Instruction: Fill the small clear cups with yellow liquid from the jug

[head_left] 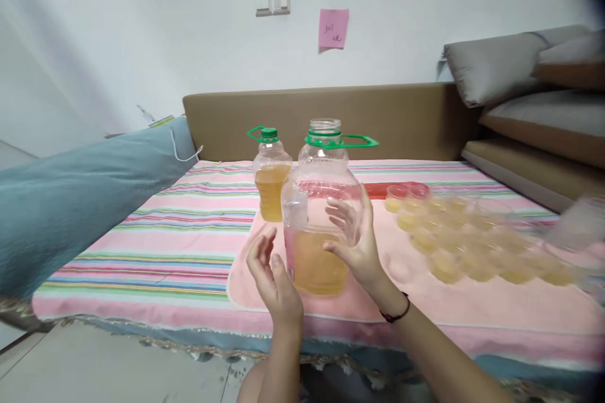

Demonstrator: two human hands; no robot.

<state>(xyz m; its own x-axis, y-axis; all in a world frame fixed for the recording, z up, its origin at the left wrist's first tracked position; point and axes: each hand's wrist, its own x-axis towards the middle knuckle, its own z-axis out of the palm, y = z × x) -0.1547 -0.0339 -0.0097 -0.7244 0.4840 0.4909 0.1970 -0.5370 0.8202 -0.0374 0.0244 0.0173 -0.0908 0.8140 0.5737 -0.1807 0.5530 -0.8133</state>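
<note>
A large clear bottle (319, 264) with a green ring handle and no cap stands upright on the pink cloth, about half full of yellow liquid. My right hand (354, 233) is against its right side, fingers apart and curved around it. At the bottle's lower left, my left hand (274, 274) is open with fingers curled loosely; whether it touches the bottle is unclear. Behind and to the left stands a second bottle (271, 192) with a green cap and yellow liquid. Several clear cups (447, 264) of yellow liquid sit in rows at the right.
A red object (378, 190) lies behind the bottle. Grey and brown cushions (543, 116) are stacked at the back right, with a blurred clear container (579, 223) below them. A blue bolster (94, 182) borders the left, and a brown backrest (227, 123) runs behind.
</note>
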